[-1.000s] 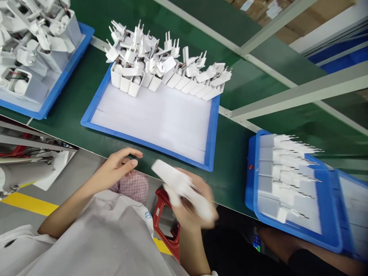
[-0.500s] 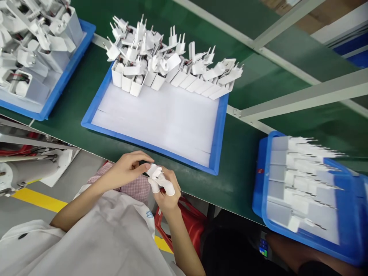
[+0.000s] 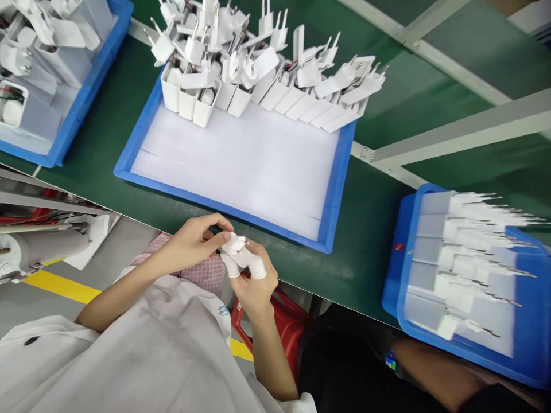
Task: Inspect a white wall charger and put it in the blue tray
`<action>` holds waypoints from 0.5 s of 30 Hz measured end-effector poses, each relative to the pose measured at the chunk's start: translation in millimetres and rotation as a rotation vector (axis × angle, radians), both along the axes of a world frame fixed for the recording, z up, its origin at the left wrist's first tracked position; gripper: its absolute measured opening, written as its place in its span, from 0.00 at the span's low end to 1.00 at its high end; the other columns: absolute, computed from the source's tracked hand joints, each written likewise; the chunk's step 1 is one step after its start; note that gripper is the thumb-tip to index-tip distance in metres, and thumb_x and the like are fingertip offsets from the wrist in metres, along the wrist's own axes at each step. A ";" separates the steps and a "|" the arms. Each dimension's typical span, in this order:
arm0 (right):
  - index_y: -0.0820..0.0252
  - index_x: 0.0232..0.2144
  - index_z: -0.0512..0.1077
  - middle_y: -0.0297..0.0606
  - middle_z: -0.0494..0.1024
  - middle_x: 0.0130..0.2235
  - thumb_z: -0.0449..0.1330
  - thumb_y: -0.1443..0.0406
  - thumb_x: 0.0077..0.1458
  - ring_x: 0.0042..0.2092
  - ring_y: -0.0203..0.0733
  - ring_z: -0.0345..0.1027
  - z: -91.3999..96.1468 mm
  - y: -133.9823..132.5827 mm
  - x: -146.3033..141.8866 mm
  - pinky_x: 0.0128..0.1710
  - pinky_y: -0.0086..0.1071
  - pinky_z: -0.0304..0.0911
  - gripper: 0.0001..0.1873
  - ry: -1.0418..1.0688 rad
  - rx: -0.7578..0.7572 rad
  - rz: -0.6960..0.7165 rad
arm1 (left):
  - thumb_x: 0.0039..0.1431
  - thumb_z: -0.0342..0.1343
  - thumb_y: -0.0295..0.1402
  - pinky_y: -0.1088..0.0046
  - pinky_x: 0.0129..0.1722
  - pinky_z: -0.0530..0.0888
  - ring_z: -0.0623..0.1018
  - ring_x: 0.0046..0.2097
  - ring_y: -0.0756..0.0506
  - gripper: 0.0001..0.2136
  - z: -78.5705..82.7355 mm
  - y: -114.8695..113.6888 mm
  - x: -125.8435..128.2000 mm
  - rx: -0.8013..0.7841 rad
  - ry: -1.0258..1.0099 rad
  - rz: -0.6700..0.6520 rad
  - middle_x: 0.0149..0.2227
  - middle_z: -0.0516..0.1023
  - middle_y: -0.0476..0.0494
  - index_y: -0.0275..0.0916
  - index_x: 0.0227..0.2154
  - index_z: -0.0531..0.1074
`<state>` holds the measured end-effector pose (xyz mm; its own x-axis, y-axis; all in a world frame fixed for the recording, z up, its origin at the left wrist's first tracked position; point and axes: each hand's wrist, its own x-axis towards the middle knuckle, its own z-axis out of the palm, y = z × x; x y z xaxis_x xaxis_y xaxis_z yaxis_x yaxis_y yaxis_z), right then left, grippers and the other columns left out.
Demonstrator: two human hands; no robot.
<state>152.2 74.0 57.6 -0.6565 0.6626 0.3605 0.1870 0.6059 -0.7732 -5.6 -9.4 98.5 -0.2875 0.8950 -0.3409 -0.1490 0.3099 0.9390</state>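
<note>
Both hands meet at the near edge of the green belt [image 3: 107, 172], just below the middle blue tray [image 3: 336, 189]. My right hand [image 3: 253, 281], with white finger cots on two fingers, grips a small white charger part [image 3: 233, 245]. My left hand [image 3: 193, 244] pinches the same part from the left side, fingers curled. In the tray's far half stand several white charger housings with plug tops [image 3: 258, 74]; its near half is bare white liner.
A second blue tray of open chargers [image 3: 38, 74] lies at far left. A blue tray of finished white plugs [image 3: 465, 275] sits at right, by another person's arm [image 3: 430, 355]. A red stool [image 3: 284, 327] stands below. Grey metal rails [image 3: 451, 135] cross the belt.
My right hand swept in from the right with the white part and stopped in front of me. My left hand closed onto the part. The view shifted slightly down.
</note>
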 end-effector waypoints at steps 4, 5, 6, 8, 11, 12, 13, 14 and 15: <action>0.55 0.39 0.70 0.35 0.77 0.35 0.57 0.56 0.60 0.38 0.41 0.74 14.3 -12.7 -3.8 0.39 0.36 0.74 0.10 0.317 -0.719 -0.182 | 0.55 0.61 0.41 0.71 0.32 0.72 0.75 0.34 0.47 0.20 18.7 -18.9 7.5 0.276 0.460 0.118 0.45 0.76 0.41 0.41 0.49 0.70; 0.55 0.39 0.71 0.36 0.77 0.36 0.53 0.55 0.63 0.39 0.40 0.74 19.6 -19.1 -3.9 0.40 0.37 0.74 0.12 0.359 -0.903 -0.185 | 0.52 0.64 0.42 0.66 0.40 0.74 0.75 0.42 0.44 0.25 23.1 -23.1 10.5 0.369 0.559 0.095 0.50 0.75 0.39 0.42 0.52 0.68; 0.55 0.40 0.71 0.37 0.77 0.38 0.50 0.54 0.64 0.40 0.40 0.74 25.5 -26.5 -3.6 0.41 0.37 0.74 0.15 0.375 -1.048 -0.164 | 0.48 0.67 0.43 0.62 0.47 0.73 0.73 0.49 0.40 0.30 26.9 -26.3 14.0 0.447 0.621 0.046 0.54 0.73 0.38 0.43 0.55 0.66; 0.56 0.39 0.73 0.39 0.77 0.38 0.49 0.53 0.64 0.39 0.41 0.74 37.9 -43.2 -1.8 0.41 0.37 0.74 0.18 0.365 -1.219 -0.082 | 0.47 0.68 0.40 0.57 0.57 0.67 0.66 0.59 0.37 0.37 32.8 -29.2 22.5 0.518 0.639 -0.071 0.58 0.69 0.37 0.43 0.59 0.59; 0.55 0.38 0.74 0.39 0.77 0.35 0.50 0.51 0.63 0.35 0.42 0.74 55.1 -65.0 2.5 0.37 0.38 0.75 0.19 0.312 -1.274 0.059 | 0.50 0.66 0.31 0.59 0.57 0.69 0.66 0.61 0.39 0.37 37.8 -29.3 35.1 0.526 0.545 -0.110 0.58 0.69 0.39 0.45 0.61 0.56; 0.55 0.38 0.74 0.38 0.77 0.34 0.50 0.50 0.63 0.33 0.42 0.74 59.8 -70.0 3.9 0.35 0.38 0.76 0.19 0.302 -1.261 0.084 | 0.49 0.65 0.30 0.60 0.56 0.70 0.68 0.60 0.40 0.36 38.8 -29.6 38.4 0.540 0.520 -0.094 0.57 0.71 0.41 0.46 0.61 0.57; 0.55 0.39 0.74 0.38 0.77 0.33 0.49 0.50 0.64 0.32 0.42 0.74 64.1 -73.8 5.3 0.35 0.39 0.76 0.20 0.298 -1.242 0.094 | 0.49 0.66 0.29 0.60 0.56 0.71 0.70 0.58 0.40 0.36 39.6 -30.4 41.1 0.564 0.499 -0.078 0.56 0.72 0.42 0.47 0.60 0.58; 0.55 0.39 0.74 0.38 0.76 0.32 0.48 0.51 0.64 0.31 0.43 0.74 67.8 -76.6 6.6 0.34 0.39 0.76 0.20 0.301 -1.214 0.089 | 0.48 0.66 0.29 0.60 0.55 0.71 0.71 0.57 0.40 0.36 40.2 -31.6 43.1 0.594 0.481 -0.070 0.55 0.73 0.42 0.47 0.60 0.58; 0.56 0.39 0.74 0.38 0.76 0.31 0.47 0.51 0.65 0.30 0.43 0.74 71.1 -78.7 7.7 0.32 0.39 0.75 0.21 0.307 -1.181 0.079 | 0.48 0.66 0.30 0.60 0.55 0.71 0.71 0.57 0.39 0.35 40.8 -33.2 44.7 0.629 0.468 -0.067 0.55 0.73 0.42 0.47 0.59 0.59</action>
<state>159.9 -4.7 128.7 -0.7031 0.6499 -0.2886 -0.1060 -0.4971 -0.8612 39.1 -42.6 139.3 -0.2152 0.9003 0.3783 0.3055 -0.3059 0.9017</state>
